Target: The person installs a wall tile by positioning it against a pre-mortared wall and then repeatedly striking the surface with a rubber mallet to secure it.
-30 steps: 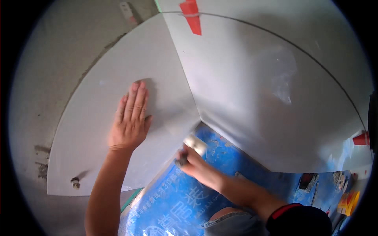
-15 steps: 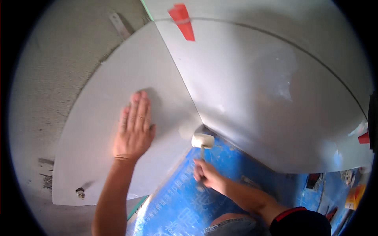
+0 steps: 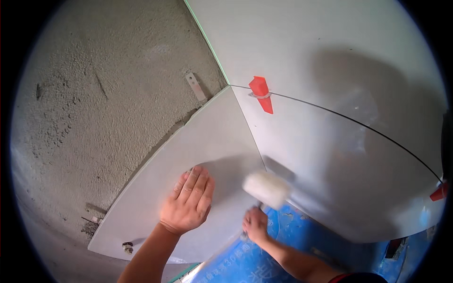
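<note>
My left hand (image 3: 188, 203) lies flat against a large pale wall tile (image 3: 222, 137), palm down with its fingers stretched out. To the right, my right hand (image 3: 256, 224) grips the handle of a white-headed mallet (image 3: 267, 189). The mallet's head is raised in front of the corner where two tiled walls meet, slightly blurred and apart from the tile. A second pale tile (image 3: 321, 155) covers the adjoining wall. At its upper joint sits a red tile-levelling wedge (image 3: 261, 94) in a clear clip.
Rough grey mortar wall (image 3: 108, 85) rises above the left tile, with a metal strip (image 3: 196, 87) fixed on it. A pipe fitting (image 3: 127, 247) sticks out of the tile at lower left. Another red wedge (image 3: 440, 192) is at the right. Blue printed sheeting (image 3: 236, 264) covers the floor.
The view has shifted upward, showing more wall. The mallet has come up from beside the tile's lower corner, nearer the view. My left hand stays flat on the tile.
</note>
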The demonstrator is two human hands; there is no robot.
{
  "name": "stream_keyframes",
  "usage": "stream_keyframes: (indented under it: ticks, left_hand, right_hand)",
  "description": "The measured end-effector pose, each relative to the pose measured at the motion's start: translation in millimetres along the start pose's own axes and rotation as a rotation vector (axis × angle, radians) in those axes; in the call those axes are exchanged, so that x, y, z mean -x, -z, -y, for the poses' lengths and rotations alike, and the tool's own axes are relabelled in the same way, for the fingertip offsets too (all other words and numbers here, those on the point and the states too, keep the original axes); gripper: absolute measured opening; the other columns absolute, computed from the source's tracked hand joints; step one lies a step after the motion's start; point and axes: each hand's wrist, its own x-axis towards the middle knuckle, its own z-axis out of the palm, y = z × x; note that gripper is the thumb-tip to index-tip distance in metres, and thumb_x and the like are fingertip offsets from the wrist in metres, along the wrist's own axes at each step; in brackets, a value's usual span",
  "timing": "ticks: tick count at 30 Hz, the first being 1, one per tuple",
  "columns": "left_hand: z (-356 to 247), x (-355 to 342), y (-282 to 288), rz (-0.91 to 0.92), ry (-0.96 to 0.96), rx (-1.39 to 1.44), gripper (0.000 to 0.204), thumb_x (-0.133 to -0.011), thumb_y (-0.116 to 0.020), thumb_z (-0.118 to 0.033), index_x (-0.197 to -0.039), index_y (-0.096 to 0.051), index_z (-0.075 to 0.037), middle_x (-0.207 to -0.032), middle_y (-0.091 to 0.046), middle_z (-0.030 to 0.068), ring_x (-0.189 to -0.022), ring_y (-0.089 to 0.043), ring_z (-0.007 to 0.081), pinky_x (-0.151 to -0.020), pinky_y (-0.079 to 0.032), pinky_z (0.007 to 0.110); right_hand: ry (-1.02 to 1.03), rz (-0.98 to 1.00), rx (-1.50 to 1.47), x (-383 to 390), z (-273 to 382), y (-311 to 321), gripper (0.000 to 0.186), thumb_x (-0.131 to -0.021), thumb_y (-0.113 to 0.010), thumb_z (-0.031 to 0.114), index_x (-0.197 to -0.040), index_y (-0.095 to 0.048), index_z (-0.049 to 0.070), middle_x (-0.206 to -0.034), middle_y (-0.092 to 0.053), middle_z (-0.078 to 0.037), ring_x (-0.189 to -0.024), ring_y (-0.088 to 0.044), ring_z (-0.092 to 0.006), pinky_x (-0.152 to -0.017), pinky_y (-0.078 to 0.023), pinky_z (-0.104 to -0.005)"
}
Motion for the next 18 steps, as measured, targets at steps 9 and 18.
stream_keyframes:
  ticks: [9,18]
  left_hand:
    - [4.3,1.8,-2.4,-0.029,0.005,0.008,0.034,-0.084,-0.054,-0.009,-0.117,-0.058,0.001,-0.122,-0.063,0.0177,-0.122,-0.057,0.0328,-0.106,-0.042,0.043]
    - [6.3,6.7,-5.7,0.005,-0.034,-0.083,0.025,-0.088,-0.052,-0.01,-0.109,-0.063,-0.003,-0.122,-0.064,0.0133,-0.124,-0.057,0.0267,-0.11,-0.039,0.039]
  right_hand:
    - [0.515,-0.048,0.538,-66.5,41.2,-38.3,0.068,-0.099,-0.034,0.061,-0.054,-0.036,0.01,-0.051,-0.044,-0.002,-0.04,-0.042,-0.013,-0.045,-0.035,-0.0274]
    - [0.464,0.052,0.376,-62.9,80.2,-35.6,0.06,-0.101,-0.036,0.055,-0.063,-0.041,0.009,-0.051,-0.04,0.0,-0.043,-0.041,-0.01,-0.043,-0.033,-0.0253]
